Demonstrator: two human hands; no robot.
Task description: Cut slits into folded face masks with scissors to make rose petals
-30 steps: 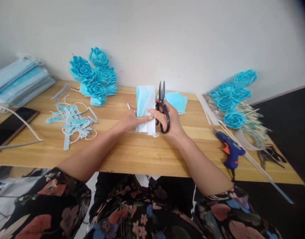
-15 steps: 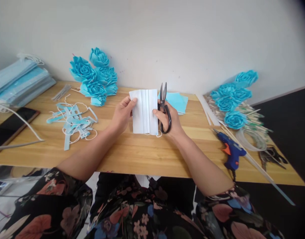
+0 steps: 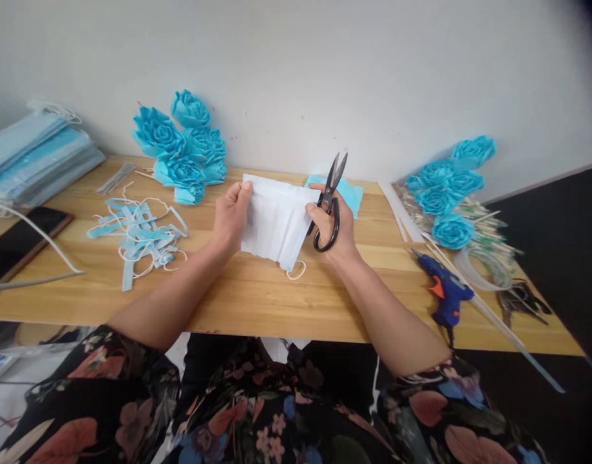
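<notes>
A white-sided face mask (image 3: 275, 222) is stretched between my two hands above the table, its pleats partly spread and an ear loop dangling at its lower right. My left hand (image 3: 231, 216) pinches its upper left corner between thumb and fingers. With thumb and fingertips, my right hand (image 3: 338, 229) grips its upper right corner. Black-handled scissors (image 3: 330, 193) also hang on that hand, blades pointing up and slightly apart. Behind the right hand lie light blue sheets (image 3: 352, 196), partly hidden.
Left: mask offcuts with loops (image 3: 141, 232), a phone (image 3: 28, 235) under a cable, and stacked masks (image 3: 39, 158). Blue fabric flowers (image 3: 180, 145) stand at the wall; more flowers (image 3: 450, 183) lie right, near a glue gun (image 3: 445, 287), thin sticks (image 3: 493, 232) and small dark scissors (image 3: 522, 303).
The mask has been pulled wider, its pleats opening and its lower right corner tilting. My left hand has moved slightly left; the right hand has shifted right with the scissors tipped rightward.
</notes>
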